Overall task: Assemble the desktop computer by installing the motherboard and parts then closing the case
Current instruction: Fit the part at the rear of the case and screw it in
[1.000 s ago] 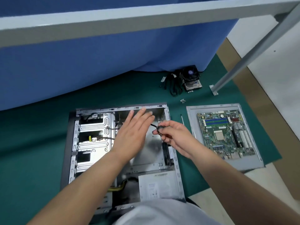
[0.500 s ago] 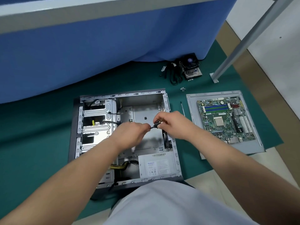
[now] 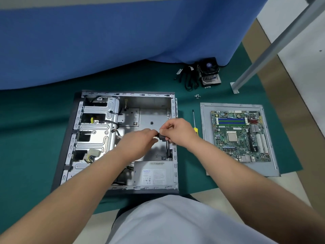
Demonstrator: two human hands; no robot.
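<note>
Early stage: both the left hand (image 3: 140, 140) and right hand (image 3: 179, 132) pinch a black cable connector (image 3: 162, 137) over the open case (image 3: 173, 155), while the motherboard (image 3: 241, 136) lies uninstalled at 3 o'clock.

We see a silver metal computer case (image 3: 98, 127) on a dark green mat (image 3: 35, 138), beside a green motherboard (image 3: 241, 136) with blue slots

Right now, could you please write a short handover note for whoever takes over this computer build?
Hands: left hand and right hand both pinch a small black connector over the open case.
Things: motherboard lies on the grey side panel, right of the case; screwdriver between them; CPU cooler and loose screws on the green mat.
Done: power supply sits in the case.
Left: install motherboard, cooler, cables; close case.
</note>
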